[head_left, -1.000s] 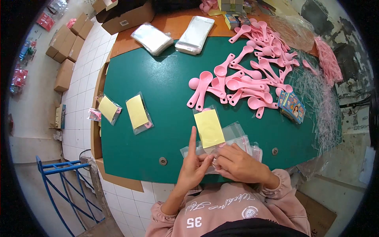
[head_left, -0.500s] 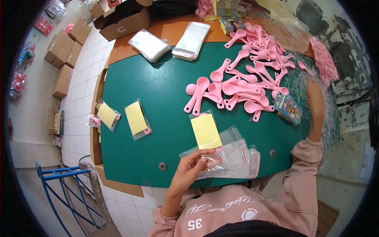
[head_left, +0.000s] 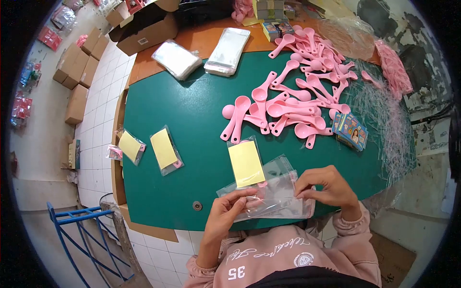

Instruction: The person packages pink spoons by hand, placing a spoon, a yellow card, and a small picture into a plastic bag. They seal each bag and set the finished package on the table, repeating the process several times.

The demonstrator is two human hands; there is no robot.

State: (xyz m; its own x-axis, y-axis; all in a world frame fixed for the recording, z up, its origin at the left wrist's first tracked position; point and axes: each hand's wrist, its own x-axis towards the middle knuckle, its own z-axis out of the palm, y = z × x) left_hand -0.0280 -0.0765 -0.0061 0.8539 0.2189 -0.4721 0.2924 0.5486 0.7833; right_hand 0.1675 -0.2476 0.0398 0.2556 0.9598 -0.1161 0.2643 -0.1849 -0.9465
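My left hand [head_left: 226, 211] pinches the lower end of a clear plastic bag [head_left: 259, 198]. A yellow card [head_left: 247, 164] and a pink measuring spoon, mostly hidden behind it, are inside the bag. Beneath lies a fanned stack of clear bags [head_left: 302, 209] at the table's near edge. My right hand [head_left: 329, 187] is closed in a pinch at the right side of these bags; anything between its fingertips is too small to make out. Ahead is a heap of pink measuring spoons [head_left: 293, 113].
Two filled bags with yellow cards, a nearer one [head_left: 164, 149] and a farther one [head_left: 130, 146], lie left on the green table [head_left: 192, 110]. Printed cards [head_left: 353, 132] sit at right. Two bag stacks [head_left: 176, 60] [head_left: 227, 52] and an open carton [head_left: 144, 36] are at the back.
My right hand has come back from the far right of the table to the bags in front of me. My left hand still pinches the filled bag.
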